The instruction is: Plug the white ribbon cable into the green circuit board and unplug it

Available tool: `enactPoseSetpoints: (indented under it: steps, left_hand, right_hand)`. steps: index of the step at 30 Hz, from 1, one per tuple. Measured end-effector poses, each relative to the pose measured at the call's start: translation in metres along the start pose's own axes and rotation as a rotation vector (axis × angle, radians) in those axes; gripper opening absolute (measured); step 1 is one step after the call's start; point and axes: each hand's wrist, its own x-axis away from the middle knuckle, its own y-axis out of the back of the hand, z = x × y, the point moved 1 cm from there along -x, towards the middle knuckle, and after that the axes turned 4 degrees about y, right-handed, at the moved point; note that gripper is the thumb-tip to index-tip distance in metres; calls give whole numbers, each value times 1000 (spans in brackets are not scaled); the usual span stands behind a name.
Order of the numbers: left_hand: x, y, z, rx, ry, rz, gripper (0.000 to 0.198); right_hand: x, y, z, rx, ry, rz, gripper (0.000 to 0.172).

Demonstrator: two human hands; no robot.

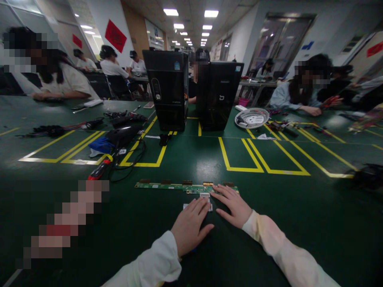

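A long, narrow green circuit board (163, 186) with brown tabs along its far edge lies on the green table in front of me. My left hand (190, 227) is palm down just nearer than the board, fingers stretched and thumb apart. Its fingertips rest over a white flat piece (186, 206), mostly covered, beside a white connector (205, 195) at the board's near edge. With fingers spread, my right hand (235, 205) lies over the board's right end, fingertips touching it. Neither hand is wrapped around anything.
Two black computer towers (167, 91) (220, 95) stand upright at the back. A white basket (252, 118) holds small parts to their right. On the left lie a red-and-black screwdriver handle (100, 169), a black corded tool (124, 133) and cables (54, 130). Other people sit around.
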Motion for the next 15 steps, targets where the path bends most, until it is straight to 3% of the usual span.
enactPoseSetpoints:
  steps: [15]
  left_hand:
    - [-1,2,-2,20,26,-20,53]
  right_hand:
    - [0,2,2,-28,-10,-5,58]
